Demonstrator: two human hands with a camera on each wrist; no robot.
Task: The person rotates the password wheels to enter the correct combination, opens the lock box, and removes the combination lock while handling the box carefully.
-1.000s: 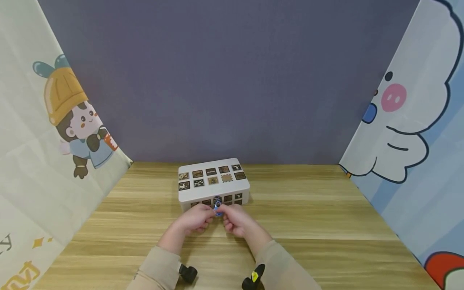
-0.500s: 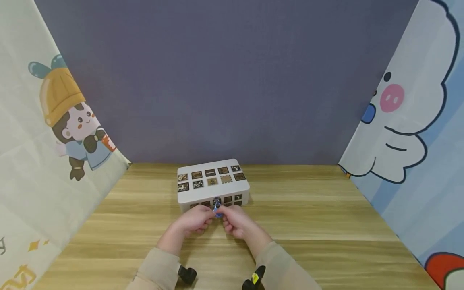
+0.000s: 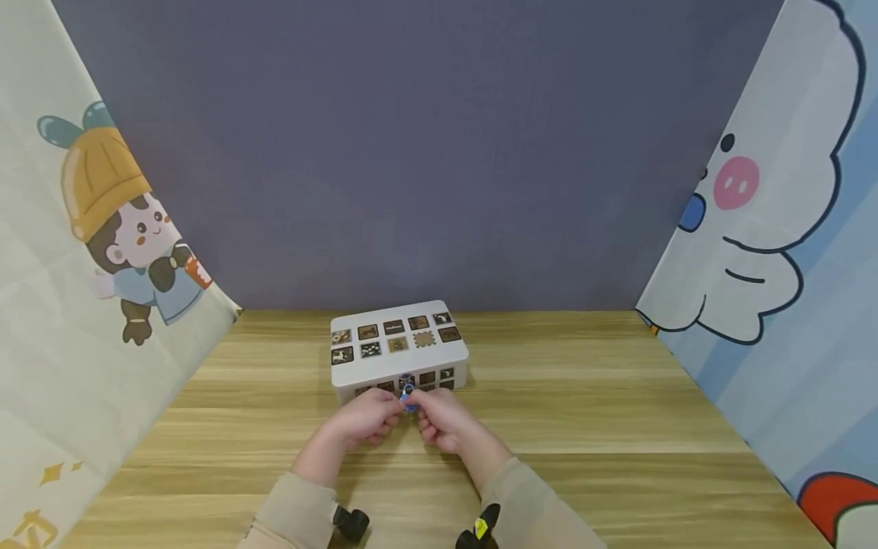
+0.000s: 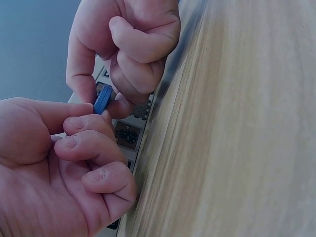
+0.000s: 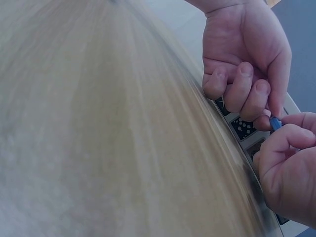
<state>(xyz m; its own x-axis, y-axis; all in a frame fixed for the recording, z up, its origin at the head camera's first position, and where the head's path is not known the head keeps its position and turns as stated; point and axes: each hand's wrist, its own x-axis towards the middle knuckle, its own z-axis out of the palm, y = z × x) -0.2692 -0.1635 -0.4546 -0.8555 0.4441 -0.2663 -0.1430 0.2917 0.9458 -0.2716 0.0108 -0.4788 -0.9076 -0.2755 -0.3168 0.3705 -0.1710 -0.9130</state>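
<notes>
A white lidded box (image 3: 401, 370) printed with small brown and black picture squares stands on the table. At the middle of its front, by the clasp, is a small blue padlock (image 4: 102, 99) with a looped shackle. My left hand (image 3: 369, 418) pinches the padlock's body from the left between thumb and forefinger, the other fingers curled in. From the right, my right hand (image 3: 444, 419) pinches it too, its thumb and fingertip right at the blue body (image 5: 275, 123). The fingers hide much of the padlock and the lower front of the box.
The wood-grain table (image 3: 576, 396) reaches back to a dark grey panel (image 3: 439, 152). Cartoon-printed cloths flank it, one on the left (image 3: 41, 366) and one on the right (image 3: 789, 320). Small black wrist devices (image 3: 351, 523) sit at both sleeves.
The head view has shifted slightly, so box and hands appear a little further left. Both hands keep their pinch on the padlock, and the box looks unmoved on the table.
</notes>
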